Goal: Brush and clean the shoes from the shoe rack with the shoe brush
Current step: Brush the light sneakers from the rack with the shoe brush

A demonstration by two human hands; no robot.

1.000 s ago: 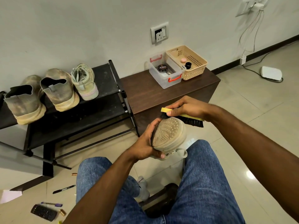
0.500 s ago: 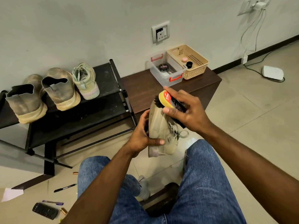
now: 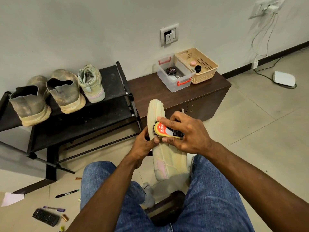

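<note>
Gripping the shoe brush [image 3: 168, 131] with fingers and thumb curled round its yellow back, the right hand [image 3: 189, 134] presses the black bristles against the pale shoe [image 3: 167, 156] at centre frame. And the left hand [image 3: 143, 146] has that shoe by its sole edge, fingers wrapped round it, toe pointing up toward the wall, heel down between the knees in blue jeans [image 3: 212, 198]. Over at left of the frame, the black shoe rack [image 3: 108, 114] carries three more dusty shoes [image 3: 66, 92] on its top shelf. Upper right of centre, a clear box [image 3: 175, 77] and a beige basket [image 3: 205, 69] sit on the dark wooden cabinet [image 3: 150, 91].
</note>
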